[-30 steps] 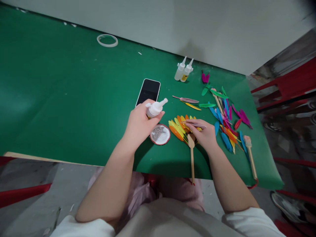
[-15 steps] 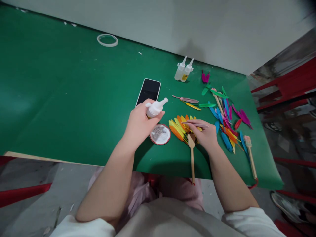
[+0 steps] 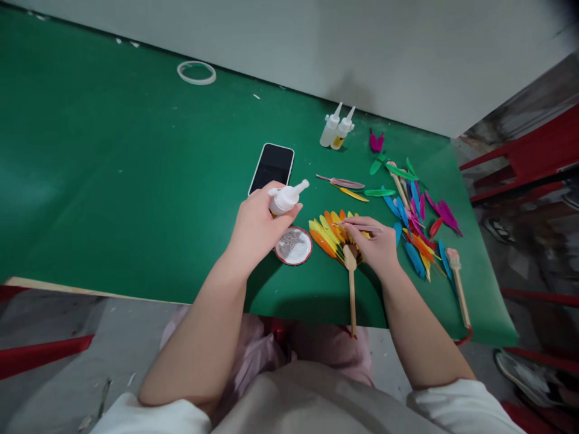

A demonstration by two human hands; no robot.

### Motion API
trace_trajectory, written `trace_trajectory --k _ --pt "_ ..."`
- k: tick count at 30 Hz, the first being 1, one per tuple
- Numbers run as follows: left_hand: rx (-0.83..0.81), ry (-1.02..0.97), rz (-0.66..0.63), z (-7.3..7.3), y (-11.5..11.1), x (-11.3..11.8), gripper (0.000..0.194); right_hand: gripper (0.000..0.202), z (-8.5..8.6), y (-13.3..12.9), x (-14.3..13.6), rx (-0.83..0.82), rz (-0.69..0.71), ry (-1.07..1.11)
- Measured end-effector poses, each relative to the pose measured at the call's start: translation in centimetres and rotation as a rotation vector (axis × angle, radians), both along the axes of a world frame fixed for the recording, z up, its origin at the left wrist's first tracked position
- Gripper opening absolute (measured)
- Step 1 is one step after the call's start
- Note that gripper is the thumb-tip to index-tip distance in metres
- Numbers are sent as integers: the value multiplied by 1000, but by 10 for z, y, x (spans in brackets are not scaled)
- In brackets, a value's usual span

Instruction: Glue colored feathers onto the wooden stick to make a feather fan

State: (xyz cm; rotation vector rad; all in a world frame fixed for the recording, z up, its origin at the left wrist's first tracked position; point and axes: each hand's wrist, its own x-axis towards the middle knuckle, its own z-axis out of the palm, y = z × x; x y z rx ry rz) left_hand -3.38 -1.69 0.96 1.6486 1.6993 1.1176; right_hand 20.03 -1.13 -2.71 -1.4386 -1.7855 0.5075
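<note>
Arranging orange-yellow feathers point(image 3: 326, 234) seems the step, right hand point(image 3: 379, 246) pinching what look like tweezers point(image 3: 369, 228), left hand point(image 3: 257, 224) gripping a bottle point(image 3: 284, 199), next calling for steadiness.

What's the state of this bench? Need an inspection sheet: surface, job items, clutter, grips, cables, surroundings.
Surface: green tabletop; small white scraps along the far edge.
Job items: feather fan, yellow and orange; white nozzle bottle; slim pinkish tool, likely tweezers; red-rimmed dish.
Clutter: phone, partly behind the left grip; two standing bottles; white ring; loose coloured feathers; wooden-handled piece.
Left grip: closed around the nozzle bottle.
Right grip: pinching the tool over the fan's feathers.
Cables: nothing seen; only a red cord by the wooden-handled piece.
Surroundings: pale wall behind; red furniture and a shoe at right.
</note>
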Motion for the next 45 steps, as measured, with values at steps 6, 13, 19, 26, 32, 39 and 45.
trace_trajectory --k 6,13,19,26,32,39,45 --pt "1 -15 -5 -2 0 0 16 12 0 -1 0 1 -1 4" --pt "-17 1 -2 -1 0 0 18 14 1 0 -1 -25 -7 11" --pt "-25 2 -11 2 0 0 17 16 1 0 -2 -41 -31 8" --pt "-24 10 -9 3 -1 0 16 16 0 1 0 -65 -50 66" --pt "-15 9 -18 3 0 0 16 17 -3 1 4 -95 -52 88" --pt "-30 10 -11 4 -1 0 16 23 -8 1 7 -128 -48 115" --pt "-23 21 -7 3 0 0 16 20 -3 2 3 -81 -83 64"
